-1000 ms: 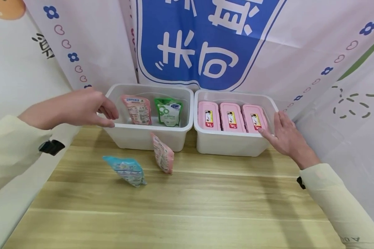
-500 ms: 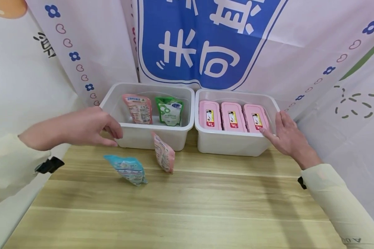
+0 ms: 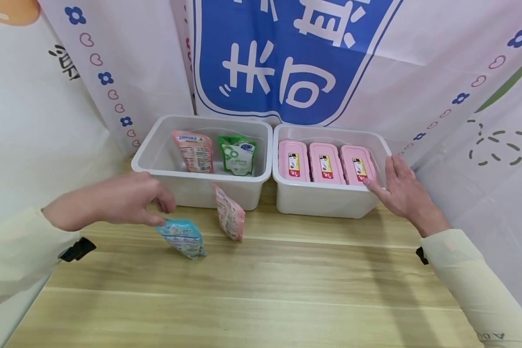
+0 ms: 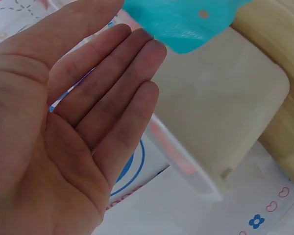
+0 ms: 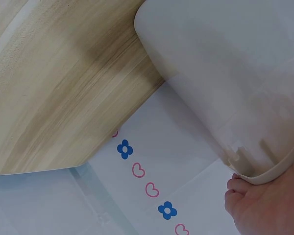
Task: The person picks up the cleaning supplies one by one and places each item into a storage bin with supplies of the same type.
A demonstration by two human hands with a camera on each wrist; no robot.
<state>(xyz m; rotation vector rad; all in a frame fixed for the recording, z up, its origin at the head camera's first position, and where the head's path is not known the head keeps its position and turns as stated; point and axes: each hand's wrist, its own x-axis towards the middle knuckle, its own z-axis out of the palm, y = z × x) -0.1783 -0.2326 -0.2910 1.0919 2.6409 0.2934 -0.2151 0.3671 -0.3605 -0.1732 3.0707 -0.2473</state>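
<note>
My left hand is beside the top of a blue refill pouch on the table. Its fingers are loosely bent. In the left wrist view the palm shows bare, with the blue pouch just past the fingertips; contact is hard to tell. A pink pouch stands tilted to the right of the blue one. My right hand rests on the right corner of a white bin, thumb at the front rim and fingers extended along the side. Three pink-lidded boxes fill that bin.
A second white bin stands at the left, holding another pink pouch and a green-and-white pouch. Both bins sit on the wooden table, against a printed curtain at the back.
My left hand has come down from the left bin's rim toward the front, to the top of the blue pouch. My right hand stays on its bin.
</note>
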